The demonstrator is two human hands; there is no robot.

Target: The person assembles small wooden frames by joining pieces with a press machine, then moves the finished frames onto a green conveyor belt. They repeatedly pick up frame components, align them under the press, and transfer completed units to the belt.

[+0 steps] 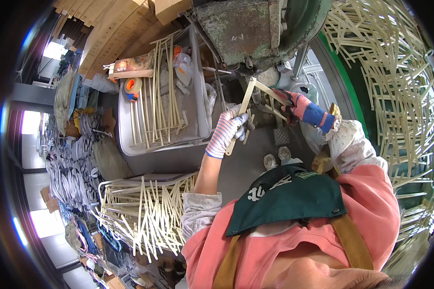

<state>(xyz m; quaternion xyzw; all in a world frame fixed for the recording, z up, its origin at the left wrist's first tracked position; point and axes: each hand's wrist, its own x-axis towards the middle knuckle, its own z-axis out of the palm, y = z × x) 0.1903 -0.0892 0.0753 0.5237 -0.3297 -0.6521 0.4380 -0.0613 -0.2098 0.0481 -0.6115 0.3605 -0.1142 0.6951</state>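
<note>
My left hand [226, 130], in a striped glove, is closed around a long flat cream strip [246, 98] with a small hole at its lower end. My right hand [302, 110], in a red and blue glove with dark fingertips, grips a second cream strip [266, 89]. The two strips meet at their upper ends in an upside-down V, just below the worn green machine [238, 31]. Whether they are fastened together there I cannot tell. Another short strip [276, 112] shows beside my right fingers, and one more lies by my left fingers.
Left of my hands, a grey-white tray [125, 130] holds loose strips, an orange tape roll [133, 85] and plastic bags. A rack heaped with strips [152, 216] stands at lower left. Many more strips [395, 91] cover the green surface at right. Cardboard boxes [115, 41] rise at upper left.
</note>
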